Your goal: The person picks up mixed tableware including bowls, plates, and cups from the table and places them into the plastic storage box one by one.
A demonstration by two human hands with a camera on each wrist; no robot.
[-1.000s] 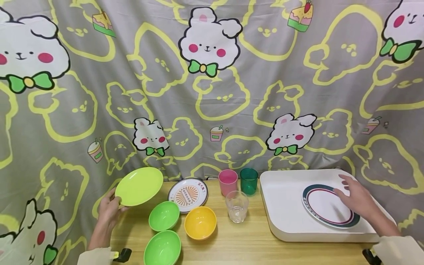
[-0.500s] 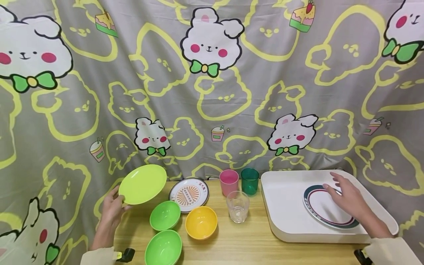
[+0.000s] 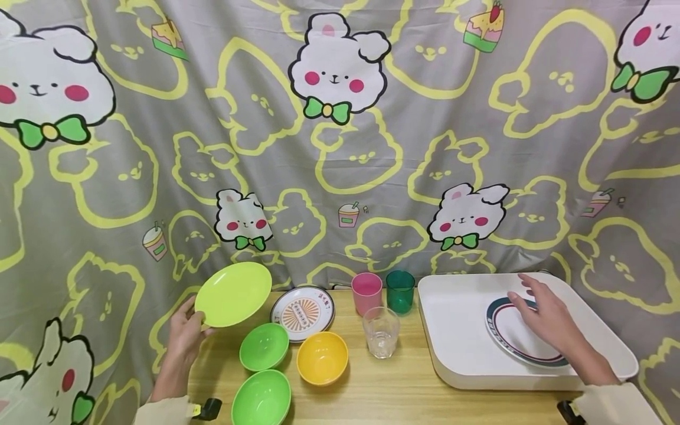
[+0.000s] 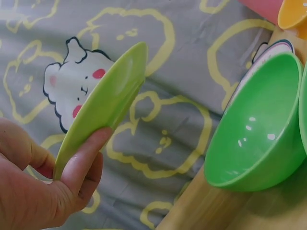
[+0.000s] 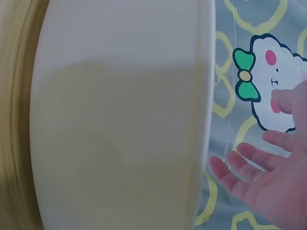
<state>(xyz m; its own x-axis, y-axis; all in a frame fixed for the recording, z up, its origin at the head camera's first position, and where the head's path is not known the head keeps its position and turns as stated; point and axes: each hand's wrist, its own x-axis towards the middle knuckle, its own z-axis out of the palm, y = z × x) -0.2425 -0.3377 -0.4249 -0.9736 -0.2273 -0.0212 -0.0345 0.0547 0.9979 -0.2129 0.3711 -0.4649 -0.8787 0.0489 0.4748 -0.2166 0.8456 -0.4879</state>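
My left hand (image 3: pixel 183 336) pinches the near-left edge of a lime-green plate (image 3: pixel 234 295), raised and tilted above the table's left end. In the left wrist view the plate (image 4: pixel 103 100) appears nearly edge-on between thumb and fingers. My right hand (image 3: pixel 549 319) hovers with spread, relaxed fingers over a white plate with a dark teal rim (image 3: pixel 495 327), partly hiding it. That plate lies in a large white tray (image 3: pixel 451 336). The right wrist view shows the open hand (image 5: pixel 273 177) holding nothing, beside the tray's wall (image 5: pixel 120 120).
Two green bowls (image 3: pixel 264 347) and a yellow bowl (image 3: pixel 322 358) stand left of centre. A white patterned plate (image 3: pixel 303 313) lies behind them. A pink cup (image 3: pixel 366 293), a dark green cup (image 3: pixel 400 292) and a clear glass (image 3: pixel 381 333) stand by the tray. A curtain (image 3: pixel 329 177) hangs behind.
The left hand has carried the lime-green plate slightly right and up. The right hand has moved left over the teal-rimmed plate. The bowls, cups and tray have stayed put.
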